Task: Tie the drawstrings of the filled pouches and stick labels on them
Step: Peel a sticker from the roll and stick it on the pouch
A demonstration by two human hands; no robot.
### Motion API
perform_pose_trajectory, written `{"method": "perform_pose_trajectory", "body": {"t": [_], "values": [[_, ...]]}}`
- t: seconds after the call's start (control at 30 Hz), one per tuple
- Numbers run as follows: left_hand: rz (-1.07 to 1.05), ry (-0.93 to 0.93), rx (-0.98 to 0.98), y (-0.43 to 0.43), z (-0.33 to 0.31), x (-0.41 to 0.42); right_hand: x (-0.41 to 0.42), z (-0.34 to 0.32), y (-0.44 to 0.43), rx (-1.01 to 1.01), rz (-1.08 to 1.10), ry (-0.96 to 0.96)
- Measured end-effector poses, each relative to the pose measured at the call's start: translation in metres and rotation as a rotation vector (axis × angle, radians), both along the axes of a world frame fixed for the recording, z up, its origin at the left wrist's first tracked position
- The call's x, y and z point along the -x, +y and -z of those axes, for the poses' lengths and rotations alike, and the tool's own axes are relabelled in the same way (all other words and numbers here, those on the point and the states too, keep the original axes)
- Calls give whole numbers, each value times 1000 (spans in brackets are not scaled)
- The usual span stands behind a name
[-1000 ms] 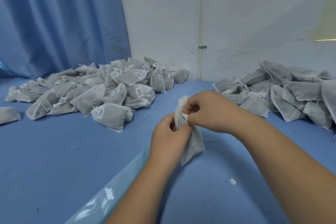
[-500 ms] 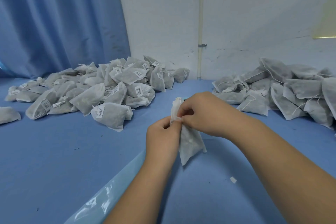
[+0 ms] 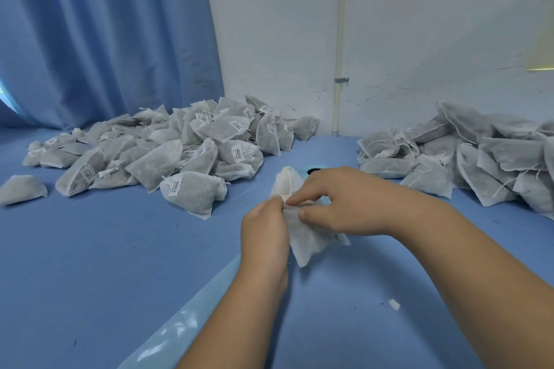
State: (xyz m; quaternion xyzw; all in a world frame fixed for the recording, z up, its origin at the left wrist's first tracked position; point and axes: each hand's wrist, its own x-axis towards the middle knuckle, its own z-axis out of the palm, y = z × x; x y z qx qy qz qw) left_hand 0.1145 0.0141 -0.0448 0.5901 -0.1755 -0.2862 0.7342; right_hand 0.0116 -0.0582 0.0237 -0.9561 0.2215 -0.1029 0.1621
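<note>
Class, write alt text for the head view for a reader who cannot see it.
The left hand and right hand pinch the neck of a white pouch over a blue table. A pile of labelled pouches lies at the left and an unlabelled pile with loose strings at the right, before a blue curtain and white wall.

Left hand (image 3: 263, 231) bare, fingers short and rounded. Right hand (image 3: 338, 204) bare, same build. Left forearm (image 3: 239, 317) and right forearm (image 3: 464, 263) bare as far as the lower frame edge; wrists bare.
</note>
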Motion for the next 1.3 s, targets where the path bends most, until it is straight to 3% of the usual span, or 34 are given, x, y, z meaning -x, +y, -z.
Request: {"method": "perform_pose_trajectory", "body": {"t": [0.13,0.3,0.47,0.63,0.73,0.93,1.13,1.2,1.3], "values": [[60,8,70,0,2,-3,2,-3,1,-138,-27,-1],[84,-44,111,0,1,0,-4,3,-10,-202,146,-366],[117,-40,170,0,1,3,-3,11,-16,-690,210,-434],[334,-1,176,-2,3,3,-2,13,-25,-838,263,-595],[487,77,160,-2,5,3,-1,17,-28,-812,330,-614],[459,191,241,-6,10,2,-6,21,-28,-502,380,-497],[458,530,392,-12,15,-3,-4,23,-11,-607,201,-214],[479,613,441,-11,14,-7,-6,22,-5,-542,218,-234],[394,691,476,-14,14,-13,-9,12,1,-484,270,-431]]}}
